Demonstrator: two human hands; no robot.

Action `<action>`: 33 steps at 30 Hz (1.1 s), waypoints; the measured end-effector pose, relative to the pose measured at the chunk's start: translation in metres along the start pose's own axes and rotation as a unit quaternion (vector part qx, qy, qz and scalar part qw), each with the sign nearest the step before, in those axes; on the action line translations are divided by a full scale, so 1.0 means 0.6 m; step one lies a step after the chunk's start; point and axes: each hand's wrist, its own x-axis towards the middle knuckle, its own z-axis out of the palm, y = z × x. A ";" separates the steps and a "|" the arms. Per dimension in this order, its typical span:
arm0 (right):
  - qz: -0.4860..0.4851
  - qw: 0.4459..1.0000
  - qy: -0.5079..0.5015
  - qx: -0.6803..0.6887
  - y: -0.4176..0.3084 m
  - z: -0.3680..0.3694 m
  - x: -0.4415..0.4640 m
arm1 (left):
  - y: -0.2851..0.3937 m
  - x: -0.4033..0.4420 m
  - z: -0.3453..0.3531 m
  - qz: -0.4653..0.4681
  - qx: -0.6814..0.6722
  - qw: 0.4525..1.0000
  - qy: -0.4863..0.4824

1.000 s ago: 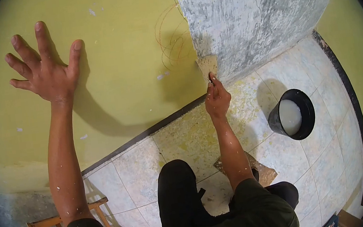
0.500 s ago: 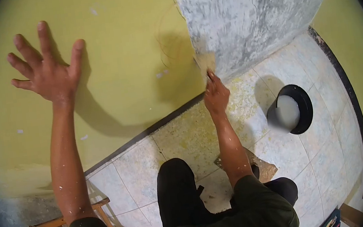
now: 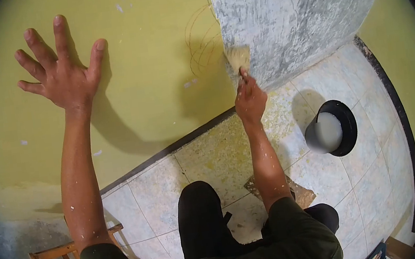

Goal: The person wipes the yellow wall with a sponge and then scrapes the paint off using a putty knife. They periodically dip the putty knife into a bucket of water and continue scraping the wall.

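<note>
My left hand (image 3: 67, 77) lies flat on the yellow wall (image 3: 143, 70) with its fingers spread wide. In my right hand (image 3: 251, 98) is the handle of a paint scraper (image 3: 238, 58), its broad pale yellowish head pointing up and away from me. That head rests at the boundary between the yellow paint and a bare, mottled grey patch of wall (image 3: 281, 11). Thin reddish curved scribbles mark the paint just left of the scraper. Small pale flecks dot both forearms.
Yellow flakes litter the tiled floor (image 3: 222, 161) under the wall. A black bucket (image 3: 351, 127) with something whitish stands to the right. A wooden stool (image 3: 59, 251) is at lower left. Near my knees lies a brown board (image 3: 304, 196). Dark skirting (image 3: 197, 131) edges the wall.
The scraper and my right hand have shifted slightly up and right in view. My left hand stays spread on the wall, and the whole view has drifted a little.
</note>
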 end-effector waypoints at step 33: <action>0.017 0.999 -0.005 0.042 0.014 0.009 -0.012 | 0.008 -0.009 -0.001 -0.014 0.016 1.000 -0.013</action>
